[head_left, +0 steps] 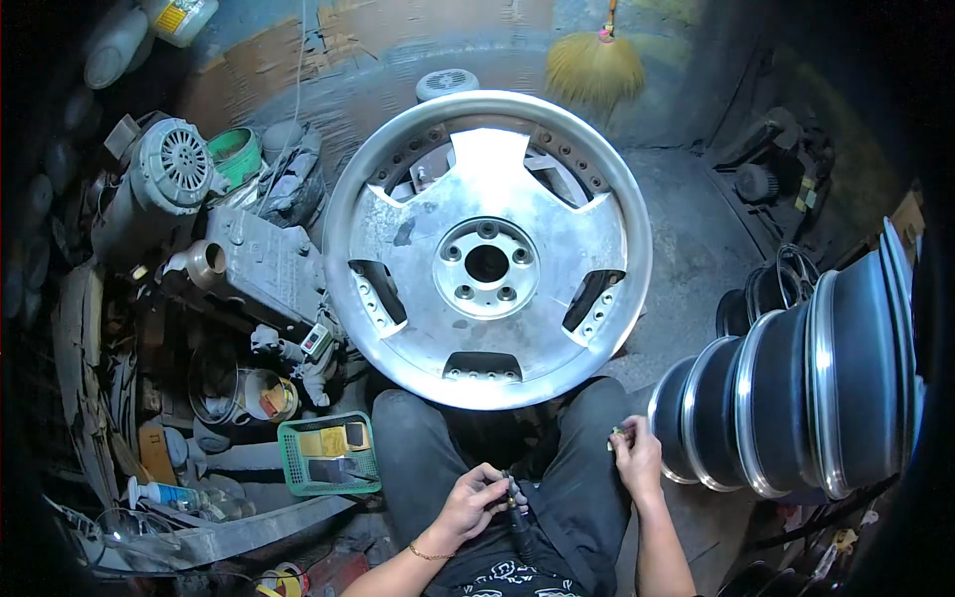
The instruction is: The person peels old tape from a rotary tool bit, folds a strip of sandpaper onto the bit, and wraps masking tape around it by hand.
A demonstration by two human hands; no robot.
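Note:
A large silver alloy wheel (487, 164) stands tilted in front of me, above my knees, its spoked face and centre hole toward me. Low over my lap, my left hand (476, 505) has its fingers closed around the upper end of a slim dark handheld tool (519, 532); its lower part hangs against my dark clothes. Beside my right thigh, my right hand (640, 460) pinches a small yellow-green piece (619, 434), too small to name. Both hands are apart from the wheel.
Several polished wheel barrels (776, 398) stand in a row at right. A green basket (288, 463) with yellow and dark blocks sits by my left knee. Dusty motor machinery (179, 164) fills the left. A straw broom (595, 70) hangs at the back wall.

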